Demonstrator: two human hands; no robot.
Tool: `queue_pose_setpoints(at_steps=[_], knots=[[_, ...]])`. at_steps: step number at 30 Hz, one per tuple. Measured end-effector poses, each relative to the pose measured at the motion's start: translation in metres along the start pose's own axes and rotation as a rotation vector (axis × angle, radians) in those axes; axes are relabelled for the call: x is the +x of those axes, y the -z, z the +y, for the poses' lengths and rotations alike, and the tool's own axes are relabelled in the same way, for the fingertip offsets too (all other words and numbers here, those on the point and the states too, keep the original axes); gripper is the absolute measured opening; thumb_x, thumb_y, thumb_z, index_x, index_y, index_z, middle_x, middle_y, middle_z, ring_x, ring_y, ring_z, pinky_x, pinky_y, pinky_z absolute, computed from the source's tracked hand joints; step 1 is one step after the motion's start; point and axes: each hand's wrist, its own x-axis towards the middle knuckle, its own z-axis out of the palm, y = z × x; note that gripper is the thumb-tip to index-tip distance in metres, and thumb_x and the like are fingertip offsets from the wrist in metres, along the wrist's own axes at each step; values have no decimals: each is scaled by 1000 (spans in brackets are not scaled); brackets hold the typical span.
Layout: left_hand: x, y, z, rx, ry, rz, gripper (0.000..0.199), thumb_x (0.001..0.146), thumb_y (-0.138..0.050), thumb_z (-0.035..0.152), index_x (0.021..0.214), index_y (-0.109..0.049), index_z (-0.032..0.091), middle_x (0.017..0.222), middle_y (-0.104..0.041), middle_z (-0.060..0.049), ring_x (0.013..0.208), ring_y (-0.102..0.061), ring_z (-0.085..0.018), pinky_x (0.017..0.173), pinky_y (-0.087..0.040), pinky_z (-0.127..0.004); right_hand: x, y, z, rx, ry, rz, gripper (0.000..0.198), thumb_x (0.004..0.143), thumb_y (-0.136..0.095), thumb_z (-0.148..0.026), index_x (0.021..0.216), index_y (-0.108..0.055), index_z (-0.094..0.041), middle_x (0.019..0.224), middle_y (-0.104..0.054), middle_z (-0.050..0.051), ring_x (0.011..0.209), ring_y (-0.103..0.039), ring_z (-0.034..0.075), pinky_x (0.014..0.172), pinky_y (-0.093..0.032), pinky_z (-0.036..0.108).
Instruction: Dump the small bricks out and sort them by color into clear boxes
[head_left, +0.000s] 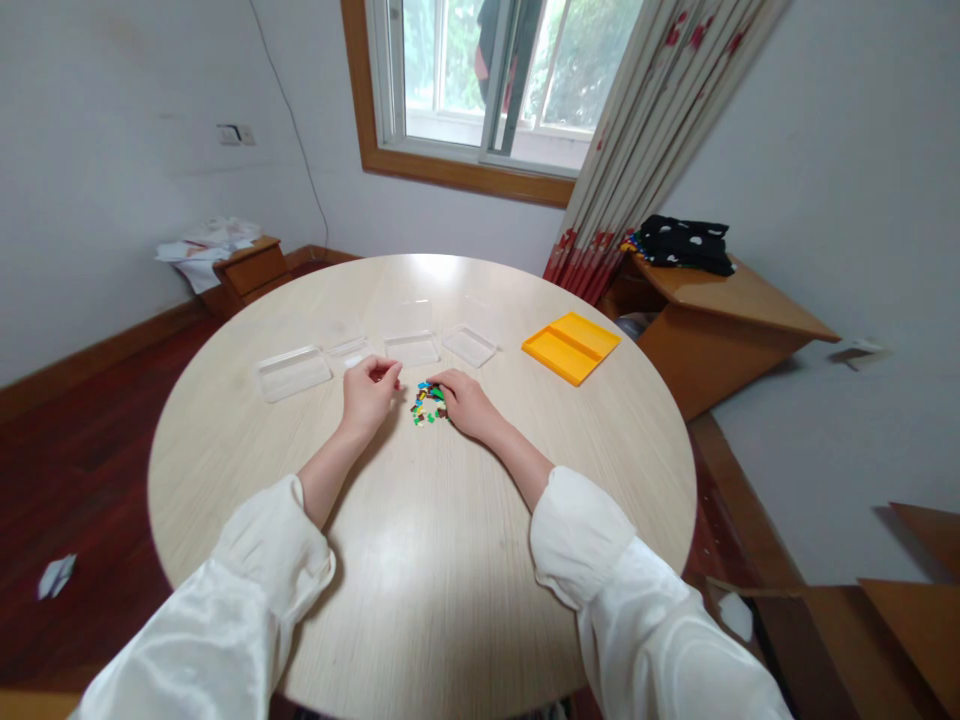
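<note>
A small pile of colourful building bricks, in green, blue, yellow, brown and white, lies on the round table in front of me. My right hand rests at the pile's right side, its fingertips curled down over the bricks; what lies under them is hidden. Just left of the pile, my left hand is raised slightly, thumb and fingers pinched together. Whatever may be between those fingertips is too small to make out. Behind my hands stand clear plastic boxes: a left box, a middle box and a right box.
A yellow two-part tray sits at the right of the pale round table. Another clear piece lies behind my left hand. Beyond the table are a wooden cabinet with black cloth on top, and a curtain.
</note>
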Motion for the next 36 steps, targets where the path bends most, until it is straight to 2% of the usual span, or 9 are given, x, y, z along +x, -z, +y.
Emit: queue_pose_setpoints(at_steps=[5, 9, 12, 15, 18, 22, 28, 32, 36], knots=[[8, 6, -9, 170, -103, 52, 13, 74, -54, 24, 72, -63, 14, 60, -61, -1, 54, -57, -14, 59, -46, -26, 0, 1, -1, -2, -22, 8, 32, 85, -41, -4, 98, -67, -15, 99, -67, 8, 96, -59, 16, 90, -46, 32], [10, 10, -16, 416, -290, 17, 25, 77, -45, 17, 86, -68, 13, 96, -69, -11, 93, -63, -20, 88, -47, -35, 0, 2, -3, -13, -42, 11, 31, 85, -41, -5, 99, -67, -14, 101, -67, 9, 96, -59, 16, 91, -45, 32], [6, 11, -17, 630, -357, -54, 36, 81, -42, 18, 107, -65, 10, 129, -57, -17, 122, -50, -25, 107, -33, -44, 0, 3, -6, -8, -39, 24, 27, 85, -45, -9, 98, -67, -16, 99, -67, 7, 95, -60, 16, 89, -46, 32], [0, 10, -12, 873, -336, -121, 46, 86, -40, 24, 128, -53, 9, 145, -39, -19, 136, -33, -31, 113, -15, -56, 0, 6, -10, -18, 16, 64, 19, 84, -53, -15, 97, -68, -16, 98, -68, 8, 94, -60, 17, 88, -45, 32], [-5, 10, -5, 1035, -269, -145, 54, 89, -36, 31, 139, -41, 10, 151, -29, -19, 140, -23, -35, 111, -5, -63, -1, 7, -14, -58, 78, 70, 16, 81, -61, -18, 94, -69, -16, 98, -68, 8, 93, -61, 18, 90, -44, 35], [-5, 11, -2, 1110, -163, -161, 57, 91, -32, 38, 145, -33, 19, 153, -24, -17, 141, -18, -37, 109, -6, -66, -3, 7, -17, -135, 67, 70, 18, 81, -62, -21, 96, -70, -17, 103, -67, 8, 99, -60, 20, 93, -41, 37], [-1, 13, -9, 1121, -97, -222, 56, 92, -27, 40, 142, -38, 19, 151, -28, -18, 140, -20, -38, 108, -7, -67, -2, 17, -13, -345, -153, 241, 31, 88, -49, -22, 115, -63, -17, 125, -58, 13, 118, -51, 25, 102, -34, 44], [0, 14, -11, 1128, -110, -229, 55, 91, -29, 37, 140, -39, 16, 150, -31, -17, 139, -23, -36, 109, -8, -66, -2, 24, -3, -416, -266, 202, 42, 91, -42, -26, 130, -53, -15, 135, -50, 16, 125, -46, 27, 104, -34, 46], [1, 16, -13, 1124, -139, -221, 51, 90, -31, 35, 134, -45, 15, 147, -37, -17, 137, -27, -36, 109, -10, -65, -2, 25, 9, -396, -269, 177, 41, 93, -38, -28, 125, -57, -12, 133, -52, 17, 123, -48, 26, 104, -37, 43]])
